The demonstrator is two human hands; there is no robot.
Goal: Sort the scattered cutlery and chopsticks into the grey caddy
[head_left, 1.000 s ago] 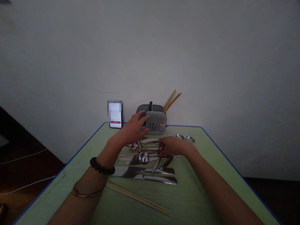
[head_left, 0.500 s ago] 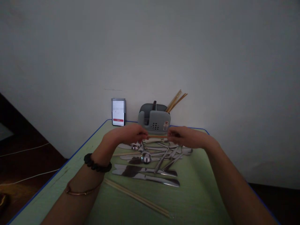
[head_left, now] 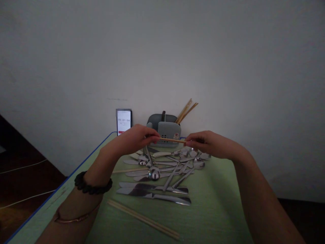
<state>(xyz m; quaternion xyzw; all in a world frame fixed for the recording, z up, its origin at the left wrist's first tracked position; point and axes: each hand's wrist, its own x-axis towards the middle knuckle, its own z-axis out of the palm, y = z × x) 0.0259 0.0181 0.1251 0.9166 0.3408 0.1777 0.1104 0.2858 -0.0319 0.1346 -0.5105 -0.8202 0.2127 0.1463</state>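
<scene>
Between my two hands, a wooden chopstick or pair of chopsticks [head_left: 172, 140] is held level above the cutlery. My left hand [head_left: 138, 137] pinches its left end, and my right hand [head_left: 203, 141] pinches the right end. Beneath and in front of the hands lies a spread of metal knives [head_left: 154, 195], spoons [head_left: 154, 174] and forks [head_left: 180, 153]. Just behind the hands stands a grey cutlery holder [head_left: 169, 128], partly covered by my left hand. Several chopsticks [head_left: 186, 111] lean out of its right side, and a dark handle [head_left: 163, 116] sticks up from its middle.
A pair of light chopsticks [head_left: 143, 218] lies slantwise near the front of the green table [head_left: 208, 210]. Against the wall [head_left: 162, 61] leans a phone [head_left: 124, 122] with a timer on its screen. White cables [head_left: 27, 197] run at the left, beyond the table's blue edge.
Both hands have risen, and the chopsticks between them are higher and slightly tilted down to the right. My hands are a little farther apart. The view has shifted slightly.
</scene>
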